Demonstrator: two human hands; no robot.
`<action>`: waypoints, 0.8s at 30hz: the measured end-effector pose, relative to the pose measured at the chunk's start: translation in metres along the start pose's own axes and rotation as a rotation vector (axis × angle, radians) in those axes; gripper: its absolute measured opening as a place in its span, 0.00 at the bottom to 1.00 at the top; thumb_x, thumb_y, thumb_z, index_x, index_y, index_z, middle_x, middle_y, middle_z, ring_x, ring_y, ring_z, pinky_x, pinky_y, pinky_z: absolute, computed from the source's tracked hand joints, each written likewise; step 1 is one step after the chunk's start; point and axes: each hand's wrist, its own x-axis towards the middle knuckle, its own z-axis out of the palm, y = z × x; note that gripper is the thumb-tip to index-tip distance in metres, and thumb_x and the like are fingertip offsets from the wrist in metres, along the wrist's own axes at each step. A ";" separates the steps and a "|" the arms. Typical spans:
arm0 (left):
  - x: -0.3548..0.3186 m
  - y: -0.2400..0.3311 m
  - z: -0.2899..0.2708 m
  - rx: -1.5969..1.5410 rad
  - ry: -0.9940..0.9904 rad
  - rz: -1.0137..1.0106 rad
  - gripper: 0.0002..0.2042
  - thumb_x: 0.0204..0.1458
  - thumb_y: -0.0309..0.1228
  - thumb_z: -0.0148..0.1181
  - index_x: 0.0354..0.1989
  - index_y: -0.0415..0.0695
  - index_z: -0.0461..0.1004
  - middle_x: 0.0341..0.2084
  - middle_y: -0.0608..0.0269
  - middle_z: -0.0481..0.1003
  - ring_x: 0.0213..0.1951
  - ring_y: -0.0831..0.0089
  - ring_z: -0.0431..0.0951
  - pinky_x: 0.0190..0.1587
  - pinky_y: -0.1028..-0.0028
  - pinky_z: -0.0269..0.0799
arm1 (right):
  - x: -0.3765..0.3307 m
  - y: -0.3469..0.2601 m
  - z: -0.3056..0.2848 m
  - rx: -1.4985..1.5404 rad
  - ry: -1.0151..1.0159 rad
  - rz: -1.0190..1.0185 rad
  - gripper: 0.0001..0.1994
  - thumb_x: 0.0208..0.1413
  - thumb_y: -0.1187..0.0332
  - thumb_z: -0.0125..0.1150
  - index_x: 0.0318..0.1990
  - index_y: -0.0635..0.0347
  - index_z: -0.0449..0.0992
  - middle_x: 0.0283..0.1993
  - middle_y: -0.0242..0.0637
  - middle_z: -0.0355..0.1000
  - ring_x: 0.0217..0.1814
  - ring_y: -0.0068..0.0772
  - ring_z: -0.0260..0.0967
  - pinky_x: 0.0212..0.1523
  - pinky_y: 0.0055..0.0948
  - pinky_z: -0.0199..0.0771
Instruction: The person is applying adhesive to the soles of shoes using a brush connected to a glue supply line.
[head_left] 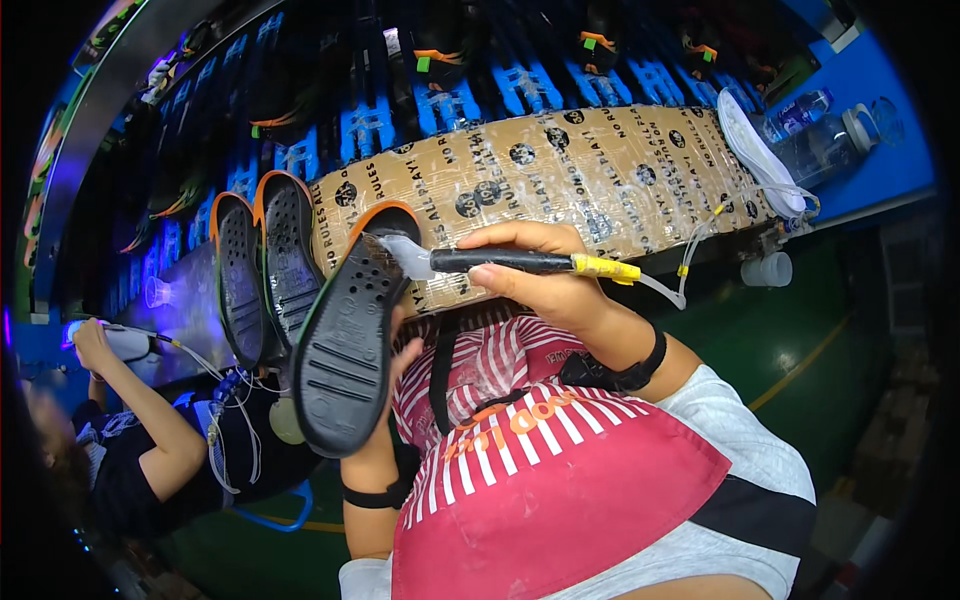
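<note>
Black with an orange rim, the sole (345, 350) is up beside the cardboard (590, 180), grasped by the left hand (403, 365), its fingers partly hidden. The right hand's (562, 292) fingers grip the brush (485, 260), bristles at the perforated end. Brushing seems underway; coverage can't be told. Two more soles (290, 255), untouched by either hand, sit left.

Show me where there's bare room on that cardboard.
The cardboard has a broad free patch beyond the brush, between the held shoe sole and the white curved piece. Crowded: past the cardboard's left end, two shoe soles; past the right, plastic bottles.
</note>
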 end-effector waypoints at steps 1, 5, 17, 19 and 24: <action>-0.005 -0.008 -0.003 0.042 0.083 0.003 0.32 0.56 0.51 0.38 0.64 0.45 0.44 0.63 0.50 0.45 0.65 0.50 0.40 0.61 0.40 0.28 | 0.001 -0.001 0.000 -0.007 -0.002 0.021 0.13 0.48 0.74 0.60 0.43 0.66 0.74 0.35 0.36 0.74 0.34 0.18 0.71 0.36 0.16 0.72; -0.009 -0.024 0.022 -0.115 0.253 -0.087 0.43 0.47 0.65 0.35 0.64 0.46 0.44 0.60 0.37 0.47 0.61 0.41 0.48 0.55 0.39 0.51 | 0.000 0.000 0.000 0.017 0.032 0.027 0.13 0.48 0.74 0.60 0.43 0.67 0.73 0.34 0.36 0.74 0.34 0.19 0.71 0.36 0.17 0.72; 0.007 -0.035 -0.016 -0.160 0.176 -0.079 0.39 0.44 0.60 0.49 0.62 0.48 0.52 0.56 0.42 0.57 0.53 0.42 0.62 0.51 0.44 0.62 | 0.010 -0.012 0.017 -0.004 0.010 -0.107 0.11 0.48 0.74 0.60 0.39 0.68 0.74 0.28 0.35 0.73 0.25 0.16 0.69 0.25 0.16 0.69; 0.015 -0.036 -0.021 -0.149 0.174 -0.068 0.39 0.44 0.60 0.49 0.62 0.48 0.52 0.56 0.42 0.57 0.53 0.42 0.62 0.51 0.44 0.62 | 0.015 -0.021 0.025 0.054 0.014 -0.077 0.10 0.48 0.73 0.60 0.39 0.68 0.74 0.27 0.35 0.73 0.23 0.17 0.69 0.22 0.16 0.69; 0.025 -0.041 -0.024 -0.124 0.171 -0.058 0.40 0.44 0.60 0.49 0.62 0.48 0.52 0.56 0.43 0.57 0.53 0.42 0.62 0.51 0.45 0.62 | 0.038 -0.016 0.039 -0.111 0.259 -0.281 0.10 0.46 0.72 0.61 0.37 0.65 0.75 0.26 0.37 0.73 0.22 0.22 0.71 0.22 0.20 0.69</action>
